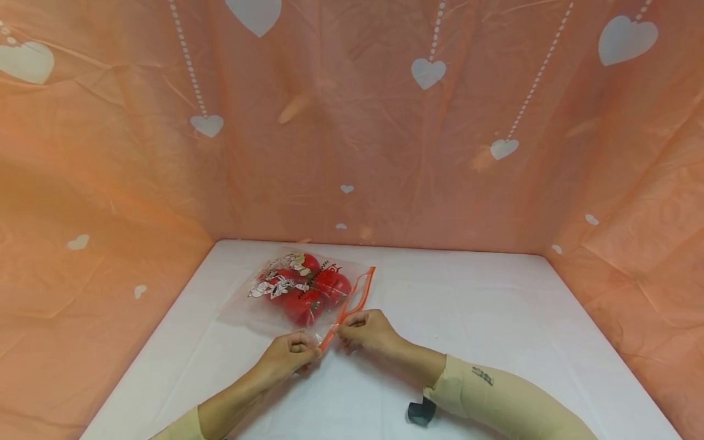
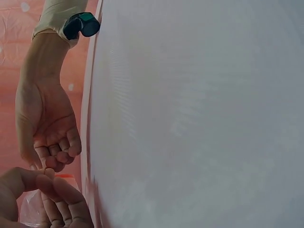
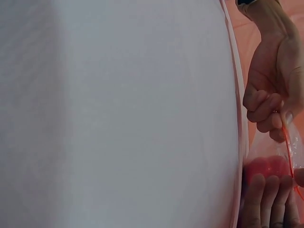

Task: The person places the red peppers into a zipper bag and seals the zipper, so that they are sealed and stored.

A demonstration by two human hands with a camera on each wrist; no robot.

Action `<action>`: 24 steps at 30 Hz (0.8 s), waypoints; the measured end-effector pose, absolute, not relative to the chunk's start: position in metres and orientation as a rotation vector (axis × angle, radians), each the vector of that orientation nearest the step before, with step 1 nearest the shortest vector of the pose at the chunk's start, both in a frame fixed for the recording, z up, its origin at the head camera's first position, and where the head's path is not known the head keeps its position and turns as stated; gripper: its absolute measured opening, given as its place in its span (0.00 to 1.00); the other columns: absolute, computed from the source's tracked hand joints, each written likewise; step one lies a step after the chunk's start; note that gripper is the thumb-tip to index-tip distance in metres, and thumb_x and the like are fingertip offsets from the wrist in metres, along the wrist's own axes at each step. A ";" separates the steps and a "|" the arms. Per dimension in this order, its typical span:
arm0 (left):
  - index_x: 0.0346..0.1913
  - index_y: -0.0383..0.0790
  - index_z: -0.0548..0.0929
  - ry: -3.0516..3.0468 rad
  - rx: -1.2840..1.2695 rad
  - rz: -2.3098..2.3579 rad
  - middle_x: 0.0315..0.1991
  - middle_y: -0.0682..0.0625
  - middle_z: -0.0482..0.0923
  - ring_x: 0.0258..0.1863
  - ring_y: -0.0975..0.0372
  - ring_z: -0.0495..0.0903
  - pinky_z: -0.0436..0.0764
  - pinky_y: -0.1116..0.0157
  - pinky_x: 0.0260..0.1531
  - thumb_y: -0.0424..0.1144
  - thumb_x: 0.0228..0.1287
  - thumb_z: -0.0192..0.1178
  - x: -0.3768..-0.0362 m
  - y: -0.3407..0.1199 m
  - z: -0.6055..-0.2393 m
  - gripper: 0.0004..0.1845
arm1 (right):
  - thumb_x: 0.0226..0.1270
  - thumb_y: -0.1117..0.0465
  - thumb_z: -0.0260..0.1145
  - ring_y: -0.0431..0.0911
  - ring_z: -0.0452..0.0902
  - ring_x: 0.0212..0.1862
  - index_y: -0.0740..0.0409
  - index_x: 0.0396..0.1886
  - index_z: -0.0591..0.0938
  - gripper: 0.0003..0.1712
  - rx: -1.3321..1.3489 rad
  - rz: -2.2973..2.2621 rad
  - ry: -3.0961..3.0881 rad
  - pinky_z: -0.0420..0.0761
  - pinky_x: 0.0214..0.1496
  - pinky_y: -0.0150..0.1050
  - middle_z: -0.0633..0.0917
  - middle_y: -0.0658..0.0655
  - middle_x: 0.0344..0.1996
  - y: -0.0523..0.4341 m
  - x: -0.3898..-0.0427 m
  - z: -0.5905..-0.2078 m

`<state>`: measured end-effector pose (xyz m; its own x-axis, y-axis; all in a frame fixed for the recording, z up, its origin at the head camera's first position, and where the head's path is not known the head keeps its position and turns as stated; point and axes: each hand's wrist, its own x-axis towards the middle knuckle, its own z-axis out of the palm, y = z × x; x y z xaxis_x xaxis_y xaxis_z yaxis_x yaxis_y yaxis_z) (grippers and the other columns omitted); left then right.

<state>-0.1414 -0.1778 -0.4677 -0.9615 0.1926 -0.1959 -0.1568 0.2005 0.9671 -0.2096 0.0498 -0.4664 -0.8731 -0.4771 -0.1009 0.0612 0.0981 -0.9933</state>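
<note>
A clear zip bag (image 1: 242, 305) with printed cartoon figures lies on the white table, holding several shiny red round things (image 1: 301, 307) that look like tomatoes. Its orange zip strip (image 1: 363, 292) faces right; the two strips part at the far end and run together nearer me. My left hand (image 1: 283, 357) pinches the near corner of the strip between thumb and forefinger. Just farther along, my right hand (image 1: 370, 331) pinches the same strip, close beside the left fingertips. In the right wrist view, the orange strip (image 3: 288, 142) runs between the two hands, with a red round thing (image 3: 268, 166) behind the right fingers.
The white table (image 1: 467, 305) stretches right of the bag. Orange cloth (image 1: 374, 153) with white hearts hangs behind the table and along both sides. A dark wrist device (image 1: 421, 412) sits under the right sleeve (image 1: 495, 391).
</note>
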 end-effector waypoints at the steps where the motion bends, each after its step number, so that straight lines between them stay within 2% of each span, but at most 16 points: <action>1: 0.48 0.29 0.86 2.213 0.036 1.818 0.29 0.52 0.87 0.29 0.64 0.80 0.80 0.69 0.30 0.35 0.72 0.69 -0.141 -0.178 -0.468 0.10 | 0.72 0.66 0.74 0.42 0.85 0.26 0.77 0.40 0.87 0.13 -0.393 -1.835 1.972 0.90 0.36 0.40 0.89 0.54 0.26 0.050 -0.210 -0.467; 6: 0.51 0.26 0.88 2.246 0.058 1.795 0.33 0.50 0.88 0.31 0.64 0.81 0.80 0.68 0.31 0.35 0.72 0.68 -0.142 -0.179 -0.468 0.14 | 0.72 0.66 0.73 0.42 0.86 0.27 0.76 0.40 0.88 0.12 -0.385 -1.847 1.974 0.90 0.36 0.41 0.90 0.57 0.28 0.049 -0.212 -0.468; 15: 0.50 0.27 0.88 2.277 0.050 1.778 0.31 0.53 0.87 0.30 0.64 0.80 0.78 0.68 0.29 0.36 0.72 0.68 -0.140 -0.179 -0.468 0.13 | 0.70 0.67 0.72 0.42 0.86 0.27 0.78 0.41 0.87 0.12 -0.405 -1.820 2.043 0.89 0.35 0.41 0.90 0.60 0.28 0.052 -0.219 -0.468; 24: 0.48 0.27 0.89 2.309 0.056 1.777 0.28 0.54 0.85 0.28 0.65 0.78 0.76 0.69 0.27 0.35 0.69 0.68 -0.139 -0.179 -0.468 0.12 | 0.67 0.69 0.72 0.42 0.85 0.26 0.74 0.36 0.87 0.07 -0.308 -1.876 2.102 0.88 0.33 0.38 0.89 0.54 0.25 0.057 -0.238 -0.464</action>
